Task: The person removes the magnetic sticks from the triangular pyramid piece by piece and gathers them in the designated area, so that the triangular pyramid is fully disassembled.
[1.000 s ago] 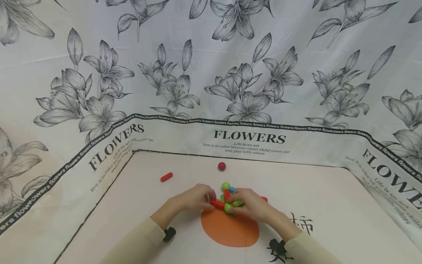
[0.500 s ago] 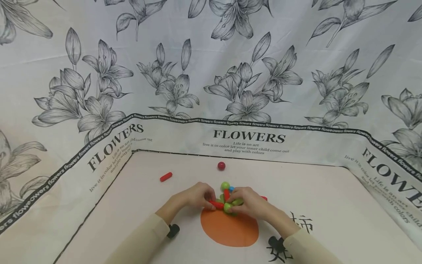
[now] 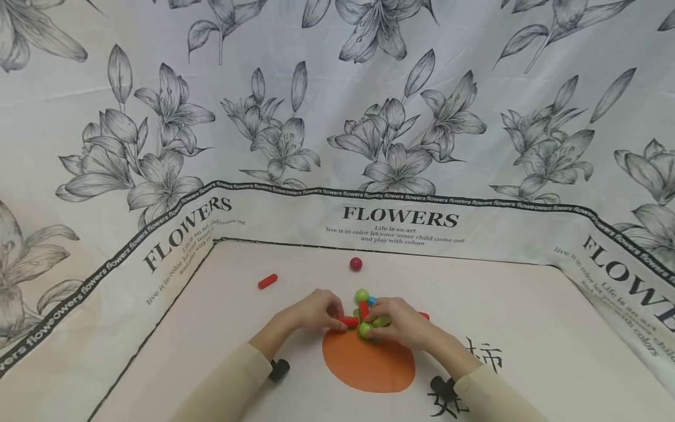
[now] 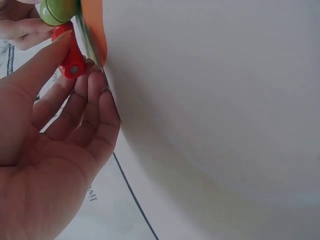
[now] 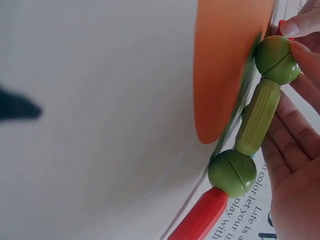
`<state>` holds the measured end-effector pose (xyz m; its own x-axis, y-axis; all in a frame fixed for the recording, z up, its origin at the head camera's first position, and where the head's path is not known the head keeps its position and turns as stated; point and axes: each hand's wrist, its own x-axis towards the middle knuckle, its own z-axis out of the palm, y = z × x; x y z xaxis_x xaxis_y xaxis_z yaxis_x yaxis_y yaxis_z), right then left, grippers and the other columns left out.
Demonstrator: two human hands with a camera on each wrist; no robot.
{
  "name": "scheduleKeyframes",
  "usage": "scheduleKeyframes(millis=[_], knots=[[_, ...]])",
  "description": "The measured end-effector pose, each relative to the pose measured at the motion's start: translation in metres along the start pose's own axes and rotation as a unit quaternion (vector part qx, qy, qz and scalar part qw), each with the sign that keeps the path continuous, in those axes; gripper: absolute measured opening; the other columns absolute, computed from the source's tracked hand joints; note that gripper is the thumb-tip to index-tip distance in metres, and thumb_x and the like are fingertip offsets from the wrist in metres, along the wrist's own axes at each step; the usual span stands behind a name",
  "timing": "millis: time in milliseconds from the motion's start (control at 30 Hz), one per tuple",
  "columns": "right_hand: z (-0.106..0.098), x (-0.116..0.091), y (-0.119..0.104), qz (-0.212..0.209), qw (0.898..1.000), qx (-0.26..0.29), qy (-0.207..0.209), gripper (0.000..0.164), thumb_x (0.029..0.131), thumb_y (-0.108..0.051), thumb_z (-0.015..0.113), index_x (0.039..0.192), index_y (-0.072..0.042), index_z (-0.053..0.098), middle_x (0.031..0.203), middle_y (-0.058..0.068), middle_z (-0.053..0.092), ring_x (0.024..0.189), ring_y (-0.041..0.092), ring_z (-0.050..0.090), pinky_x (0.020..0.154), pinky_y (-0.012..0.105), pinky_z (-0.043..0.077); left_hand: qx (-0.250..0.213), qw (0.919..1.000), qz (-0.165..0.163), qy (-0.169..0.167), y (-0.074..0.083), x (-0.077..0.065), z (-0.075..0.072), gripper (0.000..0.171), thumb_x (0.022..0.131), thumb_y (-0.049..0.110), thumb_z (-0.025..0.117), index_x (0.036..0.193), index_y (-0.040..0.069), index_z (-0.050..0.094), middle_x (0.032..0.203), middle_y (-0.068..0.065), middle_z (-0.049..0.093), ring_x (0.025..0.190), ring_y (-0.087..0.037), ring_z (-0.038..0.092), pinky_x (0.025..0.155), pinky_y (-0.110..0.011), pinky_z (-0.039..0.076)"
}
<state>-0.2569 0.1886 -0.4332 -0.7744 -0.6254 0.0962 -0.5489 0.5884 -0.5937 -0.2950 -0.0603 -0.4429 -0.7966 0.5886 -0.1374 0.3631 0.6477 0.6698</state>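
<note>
Between thumb and fingers my left hand (image 3: 316, 310) pinches a red magnetic rod (image 3: 348, 321). A round metal dot shows on the rod's near end in the left wrist view, and its far end meets a green ball (image 4: 59, 11). My right hand (image 3: 401, 322) pinches that same green ball (image 5: 276, 60). From it a green rod (image 5: 258, 117) runs to a second green ball (image 5: 232, 173), where another red rod (image 5: 200, 217) sticks out. Behind the fingers stand a further green ball (image 3: 361, 295), an upright red rod (image 3: 364, 310) and a bit of blue (image 3: 371, 300).
A loose red rod (image 3: 267, 281) lies to the far left, and a dark red ball (image 3: 355, 264) sits behind the built piece. An orange printed circle (image 3: 369, 366) marks the tabletop cloth under the hands. Flower-printed fabric (image 3: 401, 146) rises at the back and sides.
My left fingers have drawn in closer around the red rod, which now lies more level. The right hand stays at the green ball.
</note>
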Motion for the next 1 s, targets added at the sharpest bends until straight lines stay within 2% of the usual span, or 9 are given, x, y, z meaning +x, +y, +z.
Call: scheduleKeyframes(millis=[200,333,600,800,1000], knots=[[0.001,-0.001,0.001,-0.003,1.000,0.003,0.000,0.018,0.087,-0.022,0.084,0.102,-0.013,0.080,0.093,-0.004,0.067,0.090,0.024,0.060,0.075,0.028,0.054,-0.011,0.9997,-0.014,0.020,-0.002,-0.012,-0.007,0.013,0.087,0.023,0.083,0.091,0.018,0.072,0.082,0.005,0.067,0.080,-0.014,0.061,0.074,-0.026,0.054],[0.001,-0.001,0.001,0.003,1.000,0.005,0.000,0.018,0.086,-0.022,0.084,0.102,-0.013,0.080,0.093,-0.004,0.067,0.090,0.024,0.060,0.072,0.025,0.052,-0.008,0.9991,-0.017,0.037,-0.009,-0.021,-0.014,0.014,0.087,0.023,0.084,0.092,0.016,0.072,0.083,0.004,0.066,0.081,-0.016,0.060,0.072,-0.027,0.054],[0.004,0.000,0.001,0.000,1.000,0.008,-0.005,0.019,0.086,-0.023,0.085,0.102,-0.013,0.080,0.093,-0.004,0.066,0.090,0.024,0.060,0.072,0.024,0.051,-0.006,0.9962,-0.043,0.075,-0.038,-0.050,-0.029,0.015,0.087,0.017,0.082,0.096,0.015,0.071,0.084,0.003,0.063,0.082,-0.018,0.058,0.071,-0.030,0.054],[0.003,0.001,0.000,-0.008,1.000,0.008,-0.004,0.017,0.086,-0.020,0.084,0.101,-0.013,0.080,0.094,-0.003,0.067,0.090,0.023,0.061,0.075,0.029,0.054,0.025,0.9928,-0.039,0.110,-0.062,-0.072,-0.048,0.016,0.086,0.017,0.083,0.096,0.014,0.071,0.085,0.005,0.063,0.084,-0.017,0.057,0.075,-0.030,0.051],[0.000,0.000,-0.001,-0.014,1.000,0.011,0.003,0.014,0.086,-0.017,0.084,0.099,-0.012,0.080,0.093,-0.003,0.068,0.090,0.025,0.062,0.077,0.032,0.055,0.030,0.9904,-0.043,0.128,-0.086,-0.090,-0.066,0.017,0.086,0.016,0.083,0.097,0.010,0.071,0.086,0.003,0.063,0.085,-0.018,0.055,0.076,-0.032,0.049]])
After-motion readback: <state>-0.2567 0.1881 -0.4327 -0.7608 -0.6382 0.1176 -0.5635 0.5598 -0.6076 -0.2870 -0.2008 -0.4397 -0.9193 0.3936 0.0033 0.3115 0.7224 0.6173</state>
